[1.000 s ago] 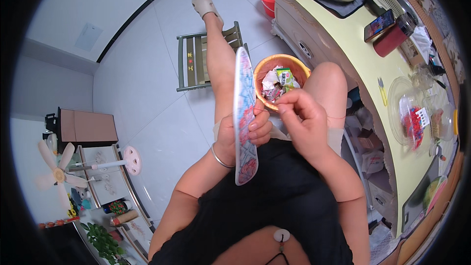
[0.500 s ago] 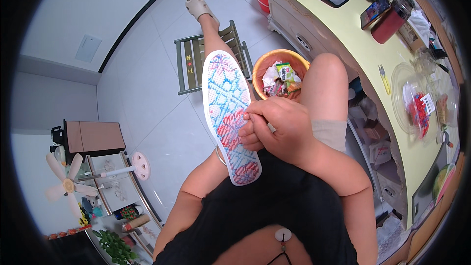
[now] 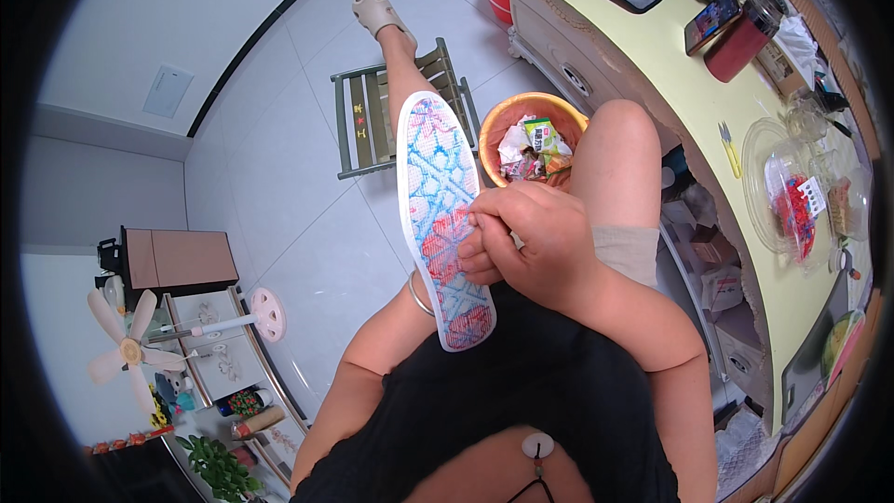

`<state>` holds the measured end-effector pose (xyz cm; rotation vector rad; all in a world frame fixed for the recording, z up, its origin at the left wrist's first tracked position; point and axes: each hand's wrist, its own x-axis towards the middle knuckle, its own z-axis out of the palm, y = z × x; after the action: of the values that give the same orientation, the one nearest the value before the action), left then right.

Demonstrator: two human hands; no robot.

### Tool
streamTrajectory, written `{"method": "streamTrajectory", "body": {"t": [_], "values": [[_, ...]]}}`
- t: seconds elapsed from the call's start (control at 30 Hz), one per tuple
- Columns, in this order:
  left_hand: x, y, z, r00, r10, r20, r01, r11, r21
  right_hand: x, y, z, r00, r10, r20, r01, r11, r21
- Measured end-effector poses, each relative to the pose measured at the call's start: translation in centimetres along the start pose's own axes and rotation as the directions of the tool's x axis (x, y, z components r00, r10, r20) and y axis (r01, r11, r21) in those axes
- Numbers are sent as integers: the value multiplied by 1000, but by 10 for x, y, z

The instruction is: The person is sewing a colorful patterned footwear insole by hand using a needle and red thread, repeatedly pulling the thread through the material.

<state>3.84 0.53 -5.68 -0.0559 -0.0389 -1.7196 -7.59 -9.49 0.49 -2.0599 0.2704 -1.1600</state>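
Note:
A white-edged embroidered insole with blue, red and pink cross-stitching is held up in front of my lap. Its toe end points away from me, toward the stool. My right hand is closed in a pinch against the insole's right side, at the red patch near its middle. Whatever is between the fingertips is too small to make out. Behind the insole comes my left forearm with a bracelet at the wrist; the left hand itself is hidden there.
Ahead stands a folding slatted stool; right of it, an orange bin holds wrappers. The yellow counter on the right bears a propped phone, a red flask, yellow-handled snips and red thread. A fan is at left.
The insole's toe end has swung a little to the right, and the insole looks slightly narrower, turned more edge-on. My right hand has barely moved.

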Motion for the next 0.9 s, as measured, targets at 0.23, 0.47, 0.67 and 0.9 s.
{"method": "streamTrajectory", "body": {"t": [0.23,0.47,0.67,0.9], "values": [[8,3,44,888,377,-263,-166,797,581,-11,16,-9,879,449,159,-475,797,375],[11,-4,56,837,452,-308,-100,680,726,-21,30,-11,677,623,392,-661,281,696],[11,-8,59,824,480,-301,-109,656,747,-26,38,-7,659,650,377,-649,240,722],[9,-8,59,807,513,-292,-91,597,797,-17,31,-6,620,733,280,-669,308,676]]}}
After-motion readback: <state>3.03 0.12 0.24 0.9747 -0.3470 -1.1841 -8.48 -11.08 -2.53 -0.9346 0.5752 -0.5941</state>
